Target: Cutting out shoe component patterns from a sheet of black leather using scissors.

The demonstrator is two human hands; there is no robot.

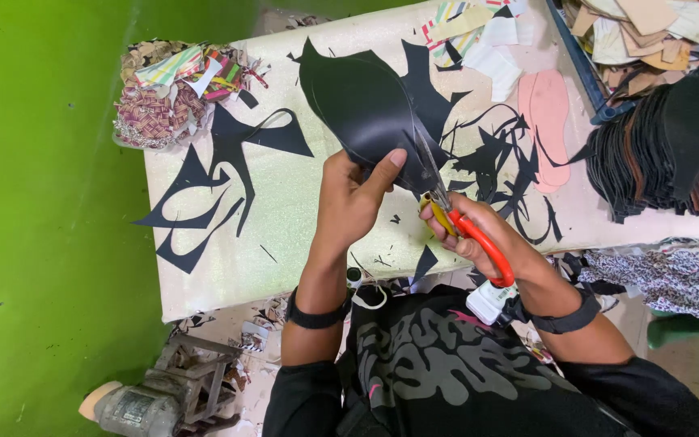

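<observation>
A: Scissors with orange and yellow handles [467, 235] are sitting in the right hand [479, 239]. The fingers are going through the loops, so that grip is closed around the handles.

B: And the left hand [349, 198]?

A: It is pinching a black leaf-shaped sheet of soft material [362, 109]. The thumb is pressing on top, near the bottom edge, and the other fingers are tucked under. That grip is closed tight on the sheet.

B: Where is the sheet?

A: It is being held up over the pale shiny tabletop [285, 235], in the middle. The scissor blades are touching its right edge, just beside the thumb.

B: What is lying around?

A: Thin black leftover scraps [220, 174] are lying on the tabletop to the left, and more are lying to the right. A pink foot-shaped cutout [550, 113] is resting near the far right side. A heap of striped and checked cloth bits [175, 89] is sitting at the far left corner. A stack of dark curved pieces [665, 146] is standing well apart, off the right edge.
</observation>
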